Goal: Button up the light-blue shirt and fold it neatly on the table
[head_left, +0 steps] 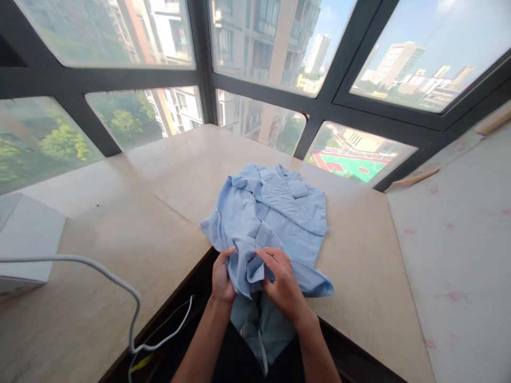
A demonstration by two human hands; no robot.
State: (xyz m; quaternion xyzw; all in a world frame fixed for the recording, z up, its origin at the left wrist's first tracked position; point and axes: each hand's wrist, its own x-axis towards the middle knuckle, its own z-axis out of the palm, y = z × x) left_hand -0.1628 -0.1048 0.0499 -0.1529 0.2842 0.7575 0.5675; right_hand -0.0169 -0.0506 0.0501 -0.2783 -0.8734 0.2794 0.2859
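A light blue button-up shirt (275, 213) lies rumpled on the pale sill, its collar toward the windows and one sleeve laid across its front. The lower hem hangs over the near edge. My left hand (223, 276) is closed around a bunched part of the hem, thumb on top. On the other side of that bunch, my right hand (281, 276) pinches the cloth between thumb and fingers. Some of its fingers are hidden under the fabric.
The wide sill (159, 213) runs to dark-framed windows. At left stands a white box (30, 239), and a white cable (99, 266) loops over the near edge. A flower-patterned wall (455, 266) bounds the right side. My legs are below the edge.
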